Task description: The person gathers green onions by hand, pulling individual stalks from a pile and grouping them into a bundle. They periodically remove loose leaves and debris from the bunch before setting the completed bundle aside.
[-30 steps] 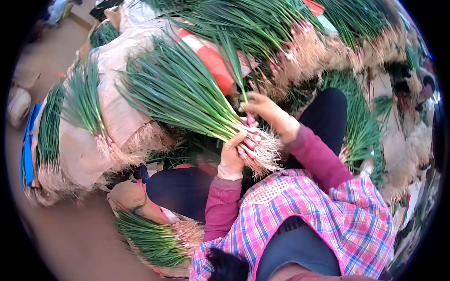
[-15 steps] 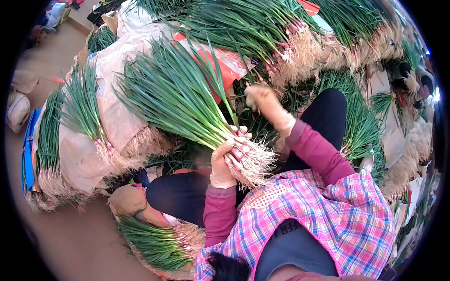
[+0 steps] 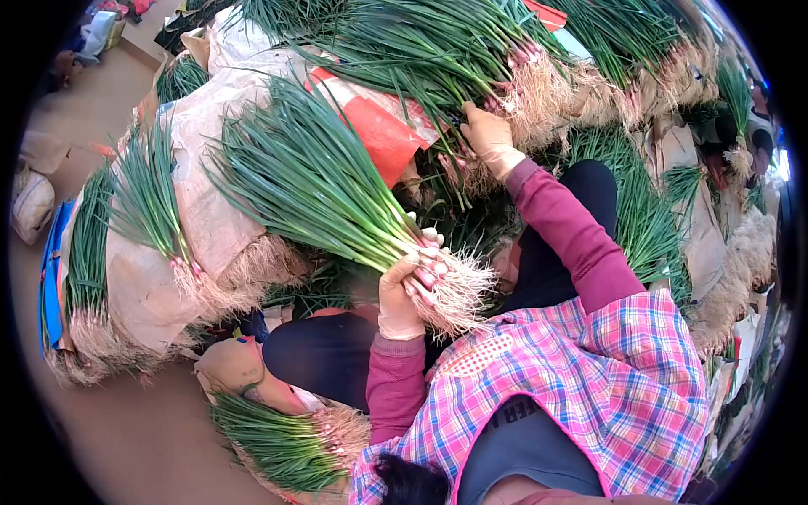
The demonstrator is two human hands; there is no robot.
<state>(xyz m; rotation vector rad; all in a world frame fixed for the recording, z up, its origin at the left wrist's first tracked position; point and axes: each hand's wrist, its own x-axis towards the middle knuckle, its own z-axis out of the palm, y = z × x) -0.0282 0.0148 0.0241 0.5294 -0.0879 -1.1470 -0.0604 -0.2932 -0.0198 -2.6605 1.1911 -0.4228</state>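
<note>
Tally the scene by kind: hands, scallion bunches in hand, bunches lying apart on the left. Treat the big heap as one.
Gloved hands: 2, left hand and right hand
Held bunch: 1, gripped by the left hand
Heap: 1, with the right hand on it
Bunches lying clearly apart: 3, sack bunch, blue-sheet bunch, floor bunch
Total: 7

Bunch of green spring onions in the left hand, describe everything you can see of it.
The bunch of green spring onions is a thick sheaf of long, thin leaves fanning toward the upper left. It narrows to pinkish-white bulbs and a tuft of pale stringy roots at the lower right. It is tilted, root end lowest. The left hand, in a pale glove, is clasped round it above the bulbs; its leaf tips reach over a beige sack. The right hand does not touch it.
</note>
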